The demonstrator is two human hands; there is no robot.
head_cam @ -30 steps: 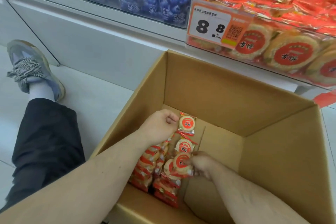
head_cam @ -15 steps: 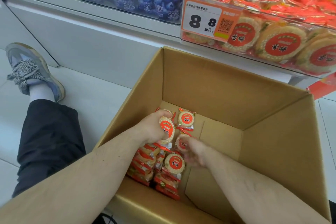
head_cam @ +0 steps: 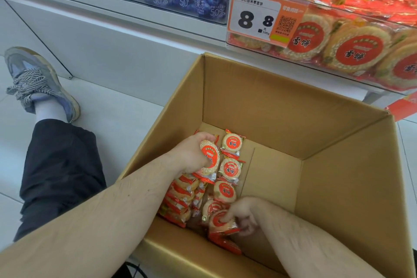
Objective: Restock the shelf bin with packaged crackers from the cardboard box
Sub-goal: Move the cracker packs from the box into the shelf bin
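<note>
Both forearms are seen bare, with no sleeves, watch or rings in view; fine hair is visible along them. The left hand (head_cam: pixel 191 156) and right hand (head_cam: pixel 244 214) are uncovered, without gloves. At the left of the scene, a leg is clothed in dark cropped trousers (head_cam: pixel 61 174). A white sock (head_cam: pixel 48 110) is worn above a grey-blue sneaker (head_cam: pixel 38 79) with a tan sole, fastened with black-and-white patterned laces.

Left hand (head_cam: pixel 194 153) grip curled, right hand (head_cam: pixel 243 214) seemingly pinching, forearms extended
</note>
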